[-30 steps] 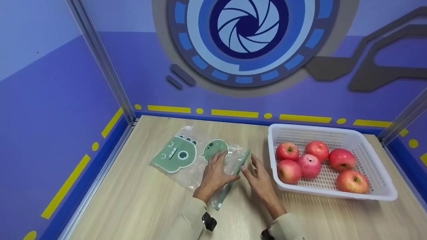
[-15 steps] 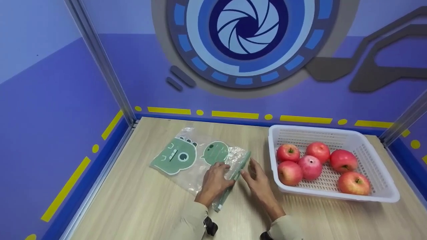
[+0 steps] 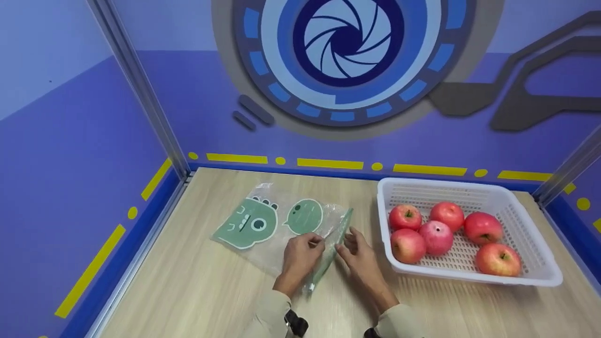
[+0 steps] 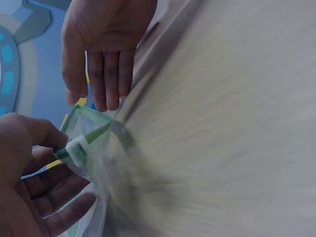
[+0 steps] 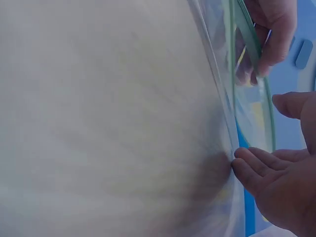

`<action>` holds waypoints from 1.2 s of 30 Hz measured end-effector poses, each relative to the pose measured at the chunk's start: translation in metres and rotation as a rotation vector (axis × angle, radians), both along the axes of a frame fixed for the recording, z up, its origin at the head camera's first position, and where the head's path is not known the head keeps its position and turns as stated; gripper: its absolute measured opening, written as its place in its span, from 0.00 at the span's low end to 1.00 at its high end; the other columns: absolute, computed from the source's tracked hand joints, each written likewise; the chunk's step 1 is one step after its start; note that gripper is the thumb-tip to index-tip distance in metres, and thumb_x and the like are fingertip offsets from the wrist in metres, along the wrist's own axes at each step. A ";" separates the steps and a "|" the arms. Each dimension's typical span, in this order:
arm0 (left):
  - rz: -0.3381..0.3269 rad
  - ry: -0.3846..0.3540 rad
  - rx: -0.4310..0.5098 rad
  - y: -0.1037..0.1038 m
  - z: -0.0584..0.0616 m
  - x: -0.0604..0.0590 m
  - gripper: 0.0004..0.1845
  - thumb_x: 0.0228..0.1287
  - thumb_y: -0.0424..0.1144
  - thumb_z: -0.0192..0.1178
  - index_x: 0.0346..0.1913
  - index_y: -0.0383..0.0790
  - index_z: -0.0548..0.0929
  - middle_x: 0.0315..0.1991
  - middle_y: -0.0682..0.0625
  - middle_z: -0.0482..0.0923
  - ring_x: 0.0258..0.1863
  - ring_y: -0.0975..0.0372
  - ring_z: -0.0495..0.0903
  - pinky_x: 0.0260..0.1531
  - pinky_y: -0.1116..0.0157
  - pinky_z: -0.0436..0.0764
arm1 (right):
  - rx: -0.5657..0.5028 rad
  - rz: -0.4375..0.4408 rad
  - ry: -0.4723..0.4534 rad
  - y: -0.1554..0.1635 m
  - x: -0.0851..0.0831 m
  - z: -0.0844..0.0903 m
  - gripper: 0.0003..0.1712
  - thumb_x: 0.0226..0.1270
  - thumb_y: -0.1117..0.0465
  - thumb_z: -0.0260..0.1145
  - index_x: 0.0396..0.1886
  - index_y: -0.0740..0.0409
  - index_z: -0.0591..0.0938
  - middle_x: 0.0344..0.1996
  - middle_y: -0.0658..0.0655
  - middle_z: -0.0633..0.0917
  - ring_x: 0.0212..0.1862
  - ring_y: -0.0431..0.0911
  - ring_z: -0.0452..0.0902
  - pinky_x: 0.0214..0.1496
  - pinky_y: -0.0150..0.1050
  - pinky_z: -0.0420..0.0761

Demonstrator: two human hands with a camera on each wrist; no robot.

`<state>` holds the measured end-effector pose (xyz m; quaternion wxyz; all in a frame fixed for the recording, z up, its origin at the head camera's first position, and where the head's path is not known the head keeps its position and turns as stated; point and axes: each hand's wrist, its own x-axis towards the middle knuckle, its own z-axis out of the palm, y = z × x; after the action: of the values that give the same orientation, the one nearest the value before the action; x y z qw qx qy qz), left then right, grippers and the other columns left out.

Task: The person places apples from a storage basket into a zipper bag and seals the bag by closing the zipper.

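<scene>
The head view shows both hands meeting at the green zip edge of a clear bag [image 3: 281,225] lying flat on the table [image 3: 188,286]. The left hand [image 3: 300,256] sits at 9 o'clock of that edge, its fingers curled over it. The right hand [image 3: 359,251] sits at 3 o'clock, fingers extended toward the strip.

The left wrist view adds detail hidden from above: the left hand [image 4: 29,182] pinches one lip of the bag [image 4: 86,143] between thumb and fingers and lifts it, so the mouth stands partly open. The right hand [image 4: 101,49] hangs above with straight fingers, tips just beside the green rim; contact cannot be confirmed.

The right wrist view shows the two green zip rails of the bag [image 5: 237,94] parted. The right hand [image 5: 276,182] has its fingertips against the clear film at the near lip, fingers relaxed, gripping nothing. The left hand [image 5: 271,34] holds the far lip.

Bag position: centre of the table, body extending toward 10 o'clock, with two green cartoon prints.

At 3 o'clock of the hands, well apart, a white basket [image 3: 540,274] holds six red apples [image 3: 436,237]. Nothing lies between hands and basket.

Surface: light wood grain. Surround: purple walls with yellow dashes, aluminium corner posts, and a blue aperture graphic at 12 o'clock.
</scene>
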<state>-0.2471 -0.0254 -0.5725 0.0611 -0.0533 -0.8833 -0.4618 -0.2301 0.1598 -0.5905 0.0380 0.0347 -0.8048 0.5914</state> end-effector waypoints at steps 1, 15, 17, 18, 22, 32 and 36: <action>0.005 0.012 0.023 0.000 0.001 0.000 0.02 0.69 0.36 0.70 0.39 0.44 0.91 0.35 0.57 0.88 0.35 0.66 0.85 0.41 0.63 0.86 | -0.001 -0.002 0.003 -0.001 0.000 0.001 0.40 0.78 0.59 0.70 0.78 0.73 0.64 0.66 0.73 0.79 0.66 0.64 0.78 0.68 0.59 0.77; -0.004 0.115 0.218 -0.003 0.027 -0.004 0.02 0.68 0.32 0.70 0.40 0.38 0.92 0.33 0.54 0.88 0.32 0.66 0.84 0.36 0.68 0.84 | 0.078 -0.075 0.167 -0.011 -0.004 0.022 0.20 0.75 0.70 0.69 0.64 0.68 0.81 0.37 0.54 0.90 0.37 0.45 0.84 0.40 0.33 0.83; -0.015 0.106 0.227 -0.003 0.030 -0.002 0.03 0.68 0.33 0.71 0.40 0.38 0.92 0.33 0.55 0.88 0.31 0.66 0.84 0.35 0.69 0.84 | 0.088 -0.081 0.209 -0.011 -0.004 0.026 0.19 0.74 0.70 0.70 0.62 0.68 0.82 0.37 0.53 0.90 0.37 0.44 0.84 0.40 0.33 0.83; -0.020 0.102 0.230 -0.003 0.031 -0.001 0.03 0.68 0.34 0.71 0.41 0.38 0.92 0.33 0.55 0.88 0.31 0.66 0.84 0.34 0.69 0.84 | 0.090 -0.084 0.222 -0.012 -0.004 0.028 0.18 0.74 0.70 0.70 0.61 0.67 0.83 0.37 0.53 0.90 0.37 0.44 0.84 0.41 0.33 0.84; -0.028 0.097 0.272 -0.002 0.034 0.000 0.03 0.68 0.34 0.72 0.41 0.37 0.91 0.32 0.55 0.88 0.30 0.66 0.86 0.33 0.69 0.85 | 0.100 -0.102 0.251 -0.010 -0.006 0.035 0.16 0.75 0.71 0.68 0.60 0.66 0.84 0.37 0.54 0.90 0.37 0.45 0.84 0.41 0.33 0.84; 0.053 0.171 0.337 -0.014 0.043 -0.004 0.04 0.69 0.32 0.70 0.44 0.38 0.92 0.33 0.55 0.89 0.31 0.65 0.85 0.33 0.69 0.84 | 0.145 -0.170 0.259 0.001 -0.012 0.051 0.15 0.77 0.69 0.67 0.60 0.62 0.85 0.36 0.51 0.89 0.37 0.45 0.83 0.42 0.30 0.83; 0.114 0.211 0.319 -0.020 0.044 -0.004 0.05 0.69 0.31 0.71 0.44 0.38 0.92 0.33 0.55 0.88 0.31 0.64 0.84 0.33 0.69 0.84 | 0.168 -0.174 0.271 0.002 -0.012 0.055 0.15 0.77 0.68 0.67 0.60 0.61 0.86 0.35 0.50 0.88 0.36 0.43 0.83 0.41 0.31 0.84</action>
<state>-0.2515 -0.0453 -0.5282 0.1870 -0.0408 -0.7893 -0.5835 -0.2421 0.1622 -0.5358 0.1940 0.0475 -0.8388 0.5065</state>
